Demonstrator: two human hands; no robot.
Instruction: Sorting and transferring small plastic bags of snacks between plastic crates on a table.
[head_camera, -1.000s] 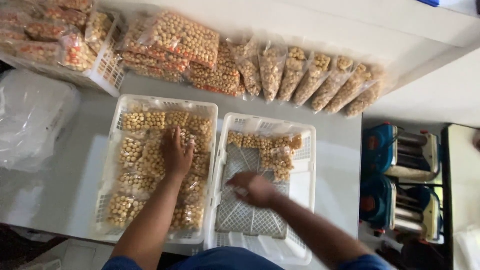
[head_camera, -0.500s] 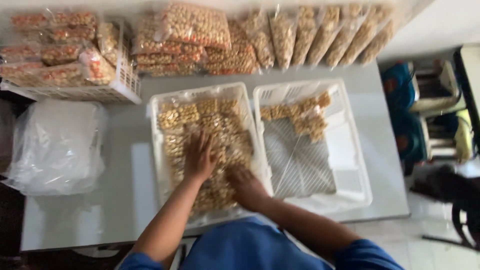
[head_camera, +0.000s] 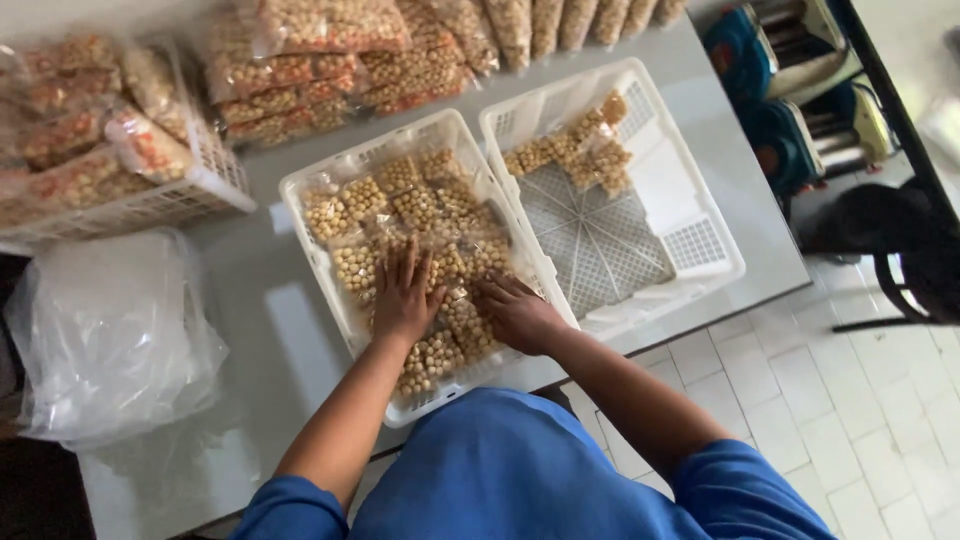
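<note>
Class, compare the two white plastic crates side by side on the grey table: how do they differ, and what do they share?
The white plastic crate under the hands is packed with clear packets of round tan snacks; the white plastic crate beside it holds a few at its far end, its grid floor bare. The left hand and right hand rest flat, open, on packets in the full crate; none touches the other. Both are perforated, rectangular, and stand touching on the grey table.

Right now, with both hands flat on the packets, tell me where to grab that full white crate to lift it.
Grip the full crate by its two long side rims, left hand outside-left, right hand at the wall beside the near-empty crate. It looks heavily loaded with snack packets, so a balanced hold seems safest.
</note>
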